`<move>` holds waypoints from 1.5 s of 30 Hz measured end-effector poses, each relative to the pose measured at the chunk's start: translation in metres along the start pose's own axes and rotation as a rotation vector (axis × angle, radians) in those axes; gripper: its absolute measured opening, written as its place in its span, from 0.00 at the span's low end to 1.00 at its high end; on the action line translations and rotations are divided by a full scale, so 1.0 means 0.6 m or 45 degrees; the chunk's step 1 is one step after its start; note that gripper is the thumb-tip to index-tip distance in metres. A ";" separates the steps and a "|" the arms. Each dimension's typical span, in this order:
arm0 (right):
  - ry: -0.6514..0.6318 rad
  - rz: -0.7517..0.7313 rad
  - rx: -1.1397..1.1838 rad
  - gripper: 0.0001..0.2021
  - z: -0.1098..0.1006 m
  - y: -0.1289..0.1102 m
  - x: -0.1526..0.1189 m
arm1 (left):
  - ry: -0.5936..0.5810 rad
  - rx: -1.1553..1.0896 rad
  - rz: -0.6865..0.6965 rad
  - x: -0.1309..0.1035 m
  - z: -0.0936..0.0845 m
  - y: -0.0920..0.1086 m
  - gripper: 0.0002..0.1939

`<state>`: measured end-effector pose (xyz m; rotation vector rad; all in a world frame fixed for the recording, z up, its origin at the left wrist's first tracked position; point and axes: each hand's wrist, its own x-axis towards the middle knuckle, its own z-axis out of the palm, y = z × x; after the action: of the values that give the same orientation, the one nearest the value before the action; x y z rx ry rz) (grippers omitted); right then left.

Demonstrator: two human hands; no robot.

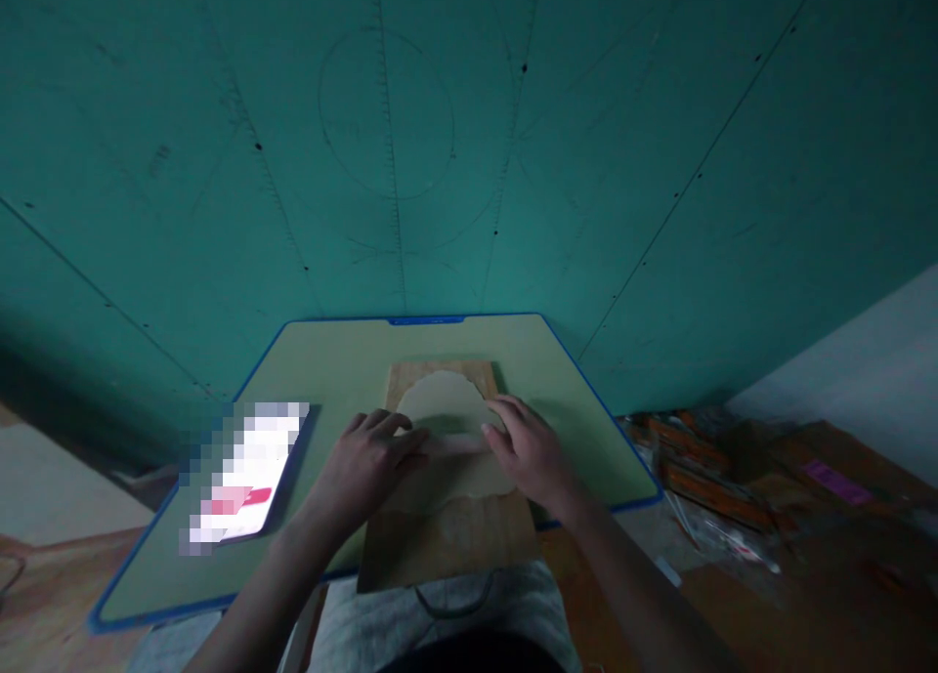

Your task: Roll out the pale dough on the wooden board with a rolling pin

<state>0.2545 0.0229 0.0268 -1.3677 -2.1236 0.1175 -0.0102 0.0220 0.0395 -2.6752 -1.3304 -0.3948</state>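
A wooden board (pixel 454 541) lies on a pale table with a blue rim (pixel 329 356), its near end reaching past the table's front edge. On the board is a flat, pale, rounded sheet (pixel 442 395) that looks like dough. A short pale roller-like bar (pixel 458 445) lies across the sheet. My left hand (pixel 373 453) has its curled fingers closed on the bar's left end. My right hand (pixel 524 445) bends its thumb and fingers around the right end, partly hiding it.
A lit tablet or phone (pixel 268 468), partly pixelated, lies on the table's left side. Behind the table rises a green wall (pixel 440 165) with drawn lines. Cardboard (pixel 850 458) and clutter (pixel 703 473) lie at the right. My lap (pixel 440 614) is just below the board.
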 end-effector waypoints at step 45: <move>-0.414 0.153 -0.312 0.19 0.048 0.027 0.136 | -0.443 -0.021 -0.649 0.107 0.026 -0.010 0.63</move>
<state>0.2286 0.1071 0.0329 -1.7182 -2.3822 0.1395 0.0251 0.0782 0.0428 -2.4626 -2.1220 0.0244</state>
